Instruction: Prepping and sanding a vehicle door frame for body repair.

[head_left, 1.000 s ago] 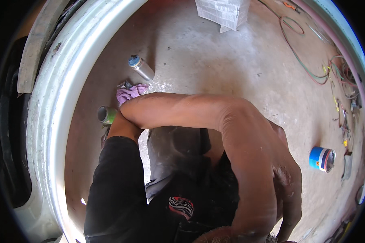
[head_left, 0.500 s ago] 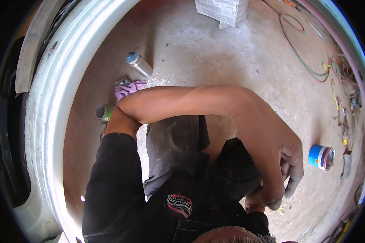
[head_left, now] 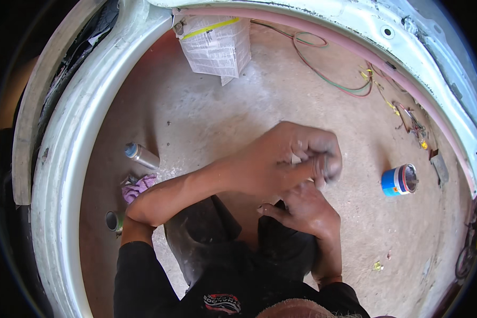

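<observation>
My left hand (head_left: pixel 310 156) reaches across in front of me, its fingers curled and smeared by motion. A small pale patch shows between its fingers; I cannot tell whether it is a held thing or the floor behind. Just below it is my right hand (head_left: pixel 310 209), back up, the thumb stretched out to the left. Its fingertips run up behind the left hand and are partly hidden. The two hands touch or overlap over my dark trousers (head_left: pixel 201 225). Both look dusty.
A blue and white tin (head_left: pixel 399 180) stands on the right. At left are a metal bottle (head_left: pixel 146 157), a purple cloth (head_left: pixel 140 186) and a green can (head_left: pixel 113 220). Newspaper-covered object (head_left: pixel 217 50), hoses (head_left: pixel 323 77) and pale vehicle body edge (head_left: pixel 63 196) surround the floor.
My left hand has swung up and leftward from its hanging position at the right, and its fingers have curled. My right hand has come up beside it. The view has shifted, showing more panel above.
</observation>
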`<state>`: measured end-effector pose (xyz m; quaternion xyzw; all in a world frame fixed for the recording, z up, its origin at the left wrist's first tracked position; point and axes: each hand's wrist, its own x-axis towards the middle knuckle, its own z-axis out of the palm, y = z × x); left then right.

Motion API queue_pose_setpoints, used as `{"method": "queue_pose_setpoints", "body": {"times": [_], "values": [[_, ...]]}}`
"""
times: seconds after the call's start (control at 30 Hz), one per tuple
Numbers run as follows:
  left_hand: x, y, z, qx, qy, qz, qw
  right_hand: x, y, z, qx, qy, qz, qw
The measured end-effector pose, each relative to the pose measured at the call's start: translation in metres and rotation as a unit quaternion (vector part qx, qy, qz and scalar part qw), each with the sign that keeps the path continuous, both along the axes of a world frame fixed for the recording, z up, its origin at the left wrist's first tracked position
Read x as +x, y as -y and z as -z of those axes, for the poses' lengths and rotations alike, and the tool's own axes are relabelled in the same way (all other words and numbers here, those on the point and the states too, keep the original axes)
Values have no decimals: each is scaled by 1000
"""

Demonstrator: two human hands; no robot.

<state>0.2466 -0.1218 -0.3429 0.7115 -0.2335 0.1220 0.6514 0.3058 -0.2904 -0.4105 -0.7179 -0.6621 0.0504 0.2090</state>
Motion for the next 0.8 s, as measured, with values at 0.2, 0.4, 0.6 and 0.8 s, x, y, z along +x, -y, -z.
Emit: {"method": "queue_pose_setpoints", "body": {"times": [0.2, 0.4, 0.6, 0.8], "values": [[17, -32, 13, -201, -107, -55, 972, 0, -4, -14, -75, -116, 3, 990], [34, -58, 32, -255, -186, -200, 928, 1, 1, -14, -71, -110, -4, 991], [48, -85, 30, -263, -150, -265, 915, 3, 4, -20, -97, -126, -10, 987], [101, -102, -19, -301, -92, -252, 915, 4, 7, -8, -22, -112, -30, 993]]}}
